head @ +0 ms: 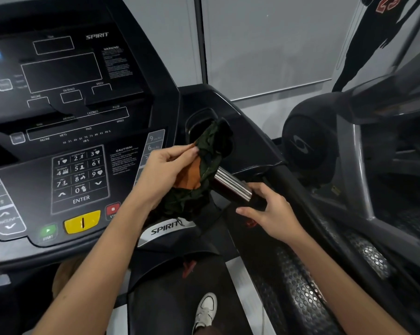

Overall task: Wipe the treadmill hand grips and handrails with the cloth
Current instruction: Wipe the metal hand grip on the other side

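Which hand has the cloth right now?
The left hand pinches the green-and-orange cloth; the right hand holds only the black end of the chrome hand grip.

Dim, soft light (edges warped, slightly blurred).

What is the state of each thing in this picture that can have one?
cloth: crumpled, pinched by the left hand, covering the upper end of the hand grip.
hand grip: metal part bare, lower end held by the right hand.
console screen: dark, nothing displayed.
cup holder: partly hidden behind the cloth.
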`<control>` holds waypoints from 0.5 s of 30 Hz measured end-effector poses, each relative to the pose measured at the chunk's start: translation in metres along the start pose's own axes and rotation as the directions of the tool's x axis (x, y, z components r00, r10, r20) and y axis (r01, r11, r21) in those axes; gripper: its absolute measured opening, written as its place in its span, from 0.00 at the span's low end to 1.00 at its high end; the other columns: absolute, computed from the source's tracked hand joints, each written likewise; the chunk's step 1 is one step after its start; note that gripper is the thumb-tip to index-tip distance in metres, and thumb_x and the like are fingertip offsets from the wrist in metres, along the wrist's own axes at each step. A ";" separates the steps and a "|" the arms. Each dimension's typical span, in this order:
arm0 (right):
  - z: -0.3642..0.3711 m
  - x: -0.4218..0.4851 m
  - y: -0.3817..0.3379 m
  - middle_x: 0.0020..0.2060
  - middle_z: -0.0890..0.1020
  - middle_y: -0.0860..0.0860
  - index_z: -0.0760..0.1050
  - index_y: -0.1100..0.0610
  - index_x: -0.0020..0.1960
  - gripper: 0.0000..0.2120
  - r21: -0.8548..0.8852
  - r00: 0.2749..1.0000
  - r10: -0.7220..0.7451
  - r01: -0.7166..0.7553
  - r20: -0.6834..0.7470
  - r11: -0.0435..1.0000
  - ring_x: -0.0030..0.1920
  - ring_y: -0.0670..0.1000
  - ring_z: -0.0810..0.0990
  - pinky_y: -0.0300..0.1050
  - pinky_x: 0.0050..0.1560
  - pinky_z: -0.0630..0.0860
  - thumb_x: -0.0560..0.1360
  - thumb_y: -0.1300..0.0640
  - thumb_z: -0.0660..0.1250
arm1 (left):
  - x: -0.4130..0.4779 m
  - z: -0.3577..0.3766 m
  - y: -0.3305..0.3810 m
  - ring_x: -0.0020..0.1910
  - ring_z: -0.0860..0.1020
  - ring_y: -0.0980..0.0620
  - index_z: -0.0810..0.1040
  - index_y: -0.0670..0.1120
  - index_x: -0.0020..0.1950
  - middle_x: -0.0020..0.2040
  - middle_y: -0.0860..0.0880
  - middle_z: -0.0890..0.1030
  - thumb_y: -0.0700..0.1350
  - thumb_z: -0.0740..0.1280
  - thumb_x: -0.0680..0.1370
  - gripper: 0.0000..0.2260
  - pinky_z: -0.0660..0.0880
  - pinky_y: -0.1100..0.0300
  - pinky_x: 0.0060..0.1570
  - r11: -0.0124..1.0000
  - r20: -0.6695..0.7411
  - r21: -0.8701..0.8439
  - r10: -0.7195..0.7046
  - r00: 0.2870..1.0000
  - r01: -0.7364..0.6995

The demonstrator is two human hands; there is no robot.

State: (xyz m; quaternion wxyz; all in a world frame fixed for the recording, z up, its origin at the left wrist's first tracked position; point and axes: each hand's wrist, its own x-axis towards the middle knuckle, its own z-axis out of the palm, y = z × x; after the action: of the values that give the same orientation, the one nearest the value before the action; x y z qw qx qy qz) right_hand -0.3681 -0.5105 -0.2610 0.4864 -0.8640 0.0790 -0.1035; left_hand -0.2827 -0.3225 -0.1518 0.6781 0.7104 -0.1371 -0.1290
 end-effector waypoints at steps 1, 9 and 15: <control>0.000 0.000 0.001 0.50 0.76 0.33 0.71 0.45 0.60 0.24 0.007 1.000 -0.001 0.001 -0.005 1.000 0.57 0.38 0.75 0.45 0.63 0.72 0.66 0.49 0.74 | -0.001 -0.003 0.000 0.25 0.79 0.56 0.80 0.46 0.46 0.29 0.50 0.82 0.37 0.62 0.78 0.08 0.75 0.65 0.24 1.000 -0.023 -0.006 -0.012 1.000 0.012; 0.001 0.001 0.007 0.50 0.79 0.35 0.71 0.42 0.58 0.24 0.039 1.000 -0.019 0.020 -0.017 0.999 0.55 0.38 0.78 0.47 0.61 0.74 0.65 0.48 0.75 | -0.011 -0.027 -0.016 0.43 0.82 0.51 0.83 0.47 0.43 0.41 0.53 0.83 0.37 0.69 0.73 0.07 0.79 0.53 0.44 0.966 -0.095 0.234 0.135 0.986 -0.109; -0.002 0.004 0.005 0.47 0.81 0.35 0.74 0.43 0.51 0.21 0.097 0.999 -0.028 0.029 -0.017 0.995 0.54 0.34 0.77 0.38 0.60 0.71 0.62 0.55 0.78 | 0.014 -0.015 0.021 0.38 0.83 0.53 0.84 0.46 0.43 0.39 0.47 0.85 0.42 0.74 0.62 0.10 0.80 0.63 0.38 0.978 0.097 0.177 -0.129 0.987 0.111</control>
State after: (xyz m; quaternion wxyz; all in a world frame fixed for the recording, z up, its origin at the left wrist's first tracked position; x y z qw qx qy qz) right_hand -0.3652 -0.5157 -0.2638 0.5256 -0.8395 0.0654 -0.1211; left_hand -0.2642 -0.3144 -0.1296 0.5972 0.7650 -0.1407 -0.1956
